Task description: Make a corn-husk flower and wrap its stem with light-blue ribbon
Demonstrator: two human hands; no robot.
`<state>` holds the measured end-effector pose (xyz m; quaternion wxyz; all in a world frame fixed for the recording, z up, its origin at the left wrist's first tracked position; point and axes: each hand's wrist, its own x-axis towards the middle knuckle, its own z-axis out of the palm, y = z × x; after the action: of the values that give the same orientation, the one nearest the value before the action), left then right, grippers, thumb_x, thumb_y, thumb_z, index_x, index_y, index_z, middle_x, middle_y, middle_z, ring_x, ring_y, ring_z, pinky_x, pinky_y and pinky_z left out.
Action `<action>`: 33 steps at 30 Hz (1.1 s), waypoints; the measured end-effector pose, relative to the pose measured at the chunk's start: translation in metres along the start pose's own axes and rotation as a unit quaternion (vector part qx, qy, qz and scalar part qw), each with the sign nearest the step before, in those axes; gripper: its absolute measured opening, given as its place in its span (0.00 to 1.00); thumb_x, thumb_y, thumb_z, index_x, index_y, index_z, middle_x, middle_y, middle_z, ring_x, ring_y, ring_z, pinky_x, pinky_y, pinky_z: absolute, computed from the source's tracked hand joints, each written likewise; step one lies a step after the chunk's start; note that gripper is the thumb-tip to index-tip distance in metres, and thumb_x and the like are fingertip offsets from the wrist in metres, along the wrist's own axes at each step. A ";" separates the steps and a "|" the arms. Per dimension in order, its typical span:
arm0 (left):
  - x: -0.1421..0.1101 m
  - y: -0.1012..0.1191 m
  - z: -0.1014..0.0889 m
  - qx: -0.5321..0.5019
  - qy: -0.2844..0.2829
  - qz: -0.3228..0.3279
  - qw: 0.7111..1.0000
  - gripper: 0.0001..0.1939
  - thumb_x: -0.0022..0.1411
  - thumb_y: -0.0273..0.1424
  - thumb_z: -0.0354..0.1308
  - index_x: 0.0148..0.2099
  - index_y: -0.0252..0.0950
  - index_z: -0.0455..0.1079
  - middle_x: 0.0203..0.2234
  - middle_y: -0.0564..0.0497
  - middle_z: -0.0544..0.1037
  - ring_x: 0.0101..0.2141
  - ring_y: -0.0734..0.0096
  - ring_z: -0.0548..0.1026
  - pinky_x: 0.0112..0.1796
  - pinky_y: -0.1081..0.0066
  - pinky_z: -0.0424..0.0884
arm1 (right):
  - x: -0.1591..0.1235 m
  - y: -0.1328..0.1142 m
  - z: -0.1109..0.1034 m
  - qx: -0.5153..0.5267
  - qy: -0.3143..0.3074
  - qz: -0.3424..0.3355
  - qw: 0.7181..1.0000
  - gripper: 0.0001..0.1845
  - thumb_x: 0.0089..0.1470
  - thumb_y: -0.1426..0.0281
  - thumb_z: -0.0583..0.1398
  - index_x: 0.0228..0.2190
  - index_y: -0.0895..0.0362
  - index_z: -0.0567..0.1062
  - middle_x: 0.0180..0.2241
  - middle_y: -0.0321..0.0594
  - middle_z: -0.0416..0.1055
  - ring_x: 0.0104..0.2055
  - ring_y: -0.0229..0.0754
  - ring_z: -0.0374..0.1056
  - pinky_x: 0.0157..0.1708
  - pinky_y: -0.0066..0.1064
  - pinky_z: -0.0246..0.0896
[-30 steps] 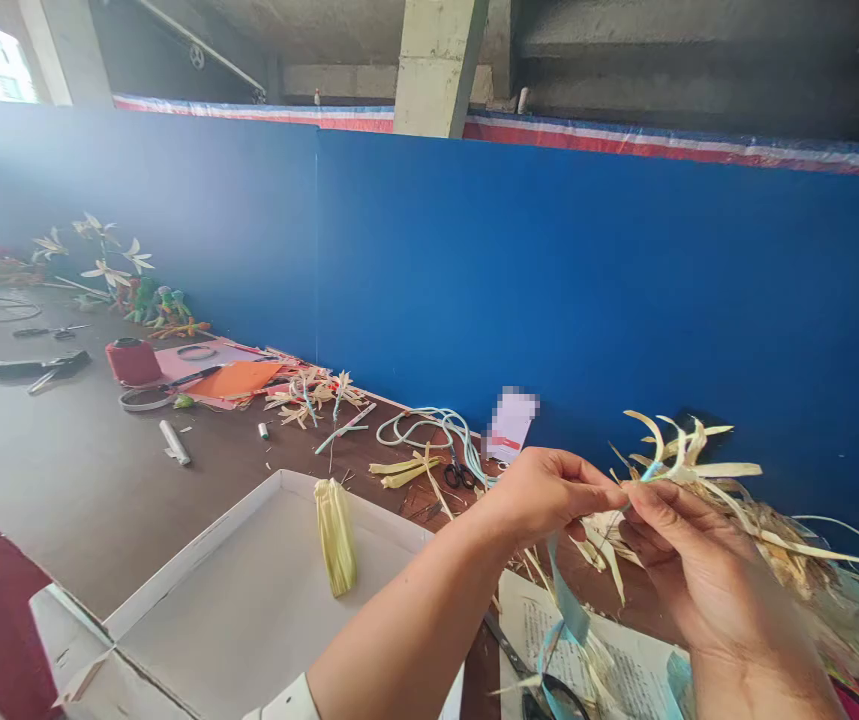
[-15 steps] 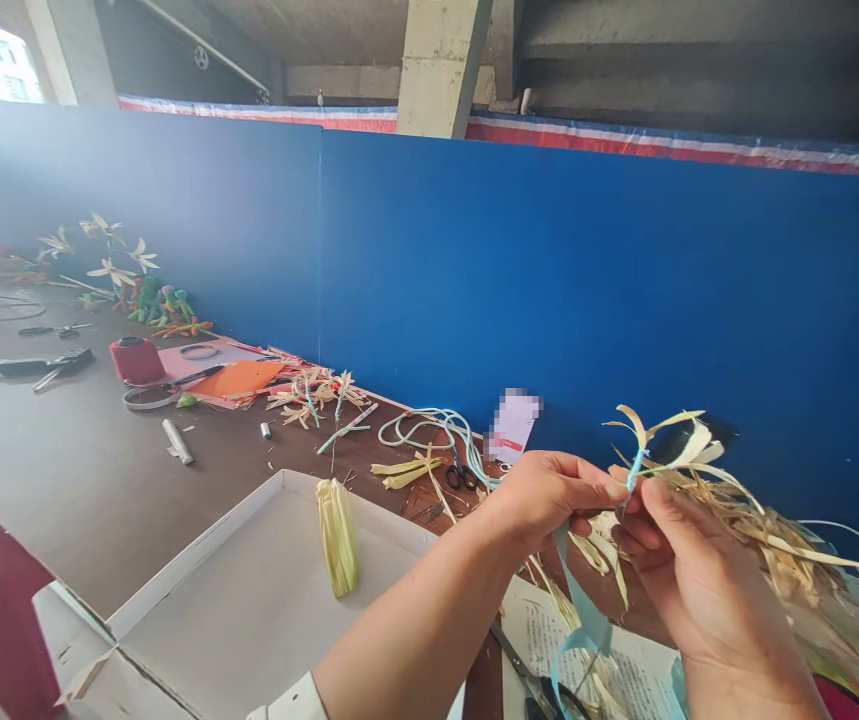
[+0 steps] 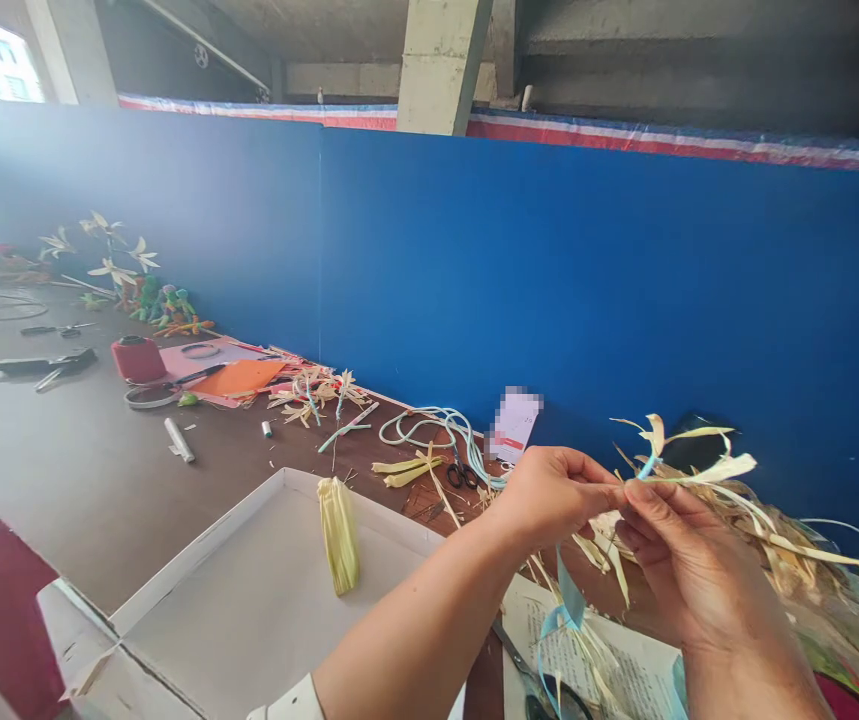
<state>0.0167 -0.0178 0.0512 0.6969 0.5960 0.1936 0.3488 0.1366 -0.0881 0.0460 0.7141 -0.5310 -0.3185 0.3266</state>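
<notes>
A small corn-husk flower [image 3: 656,435] with pale curled petals tilts to the right above my hands, its stem wrapped in light blue tape. My left hand [image 3: 560,490] is closed, thumb and fingertips pinching at the lower stem. Right beside it, my right hand [image 3: 673,530] pinches the stem below the petals, its fingertips meeting those of the left. A loose strip of light blue tape [image 3: 570,590] hangs under my left hand towards a printed sheet [image 3: 639,655]. Scissors [image 3: 523,655] lie partly on that sheet, half hidden by my left forearm.
A white shallow box [image 3: 204,580] holds a bundle of pale green husk [image 3: 339,540]. Behind it lie small black scissors [image 3: 463,474], coiled light blue cord [image 3: 429,415] and finished husk flowers [image 3: 313,393]. Dry husks [image 3: 789,540] pile up at right. A blue panel [image 3: 586,270] borders the table.
The flower has tipped to the right and its petals have turned. My right hand's fingers have shifted up against my left fingertips, and the hanging tape has swung slightly.
</notes>
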 end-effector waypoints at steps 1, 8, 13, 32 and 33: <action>0.000 -0.001 -0.001 0.006 -0.005 0.001 1.000 0.20 0.40 0.41 0.67 0.31 0.31 0.71 0.20 0.54 0.69 0.18 0.83 0.62 0.20 0.78 0.60 | -0.001 -0.001 0.000 0.002 0.002 0.009 1.000 0.20 0.25 0.61 0.73 0.23 0.55 0.76 0.24 0.35 0.71 0.26 0.33 0.63 0.24 0.21 0.61; 0.001 -0.005 -0.009 -0.040 -0.070 0.004 0.997 0.20 0.39 0.42 0.67 0.30 0.31 0.73 0.25 0.52 0.71 0.22 0.82 0.64 0.23 0.77 0.60 | -0.003 -0.005 -0.007 -0.005 -0.045 0.016 0.999 0.15 0.31 0.61 0.72 0.23 0.54 0.77 0.24 0.36 0.72 0.27 0.35 0.64 0.26 0.23 0.63; -0.003 -0.001 -0.012 -0.077 -0.101 0.005 0.992 0.20 0.37 0.41 0.69 0.29 0.30 0.73 0.25 0.52 0.71 0.24 0.81 0.65 0.24 0.77 0.59 | 0.000 -0.003 -0.013 -0.014 -0.086 0.010 0.996 0.12 0.39 0.61 0.69 0.25 0.55 0.78 0.18 0.34 0.63 0.22 0.33 0.56 0.19 0.25 0.56; 0.003 -0.003 -0.010 -0.206 -0.066 -0.001 0.976 0.18 0.38 0.37 0.69 0.29 0.30 0.71 0.23 0.52 0.72 0.22 0.83 0.64 0.22 0.78 0.55 | -0.011 0.000 0.017 0.139 -0.047 0.000 0.989 0.12 0.41 0.64 0.68 0.27 0.58 0.76 0.23 0.32 0.63 0.20 0.25 0.47 0.17 0.17 0.53; 0.003 -0.002 -0.010 -0.199 -0.055 0.003 0.978 0.19 0.38 0.38 0.69 0.28 0.30 0.71 0.23 0.52 0.72 0.22 0.82 0.65 0.23 0.78 0.55 | -0.011 0.000 0.017 0.141 -0.044 -0.002 0.989 0.13 0.42 0.63 0.68 0.30 0.58 0.77 0.26 0.33 0.65 0.20 0.25 0.48 0.17 0.17 0.53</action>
<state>0.0127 -0.0087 0.0476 0.8102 0.4641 0.0792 0.3493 0.1161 -0.0876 0.0485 0.7677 -0.4093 -0.3012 0.3904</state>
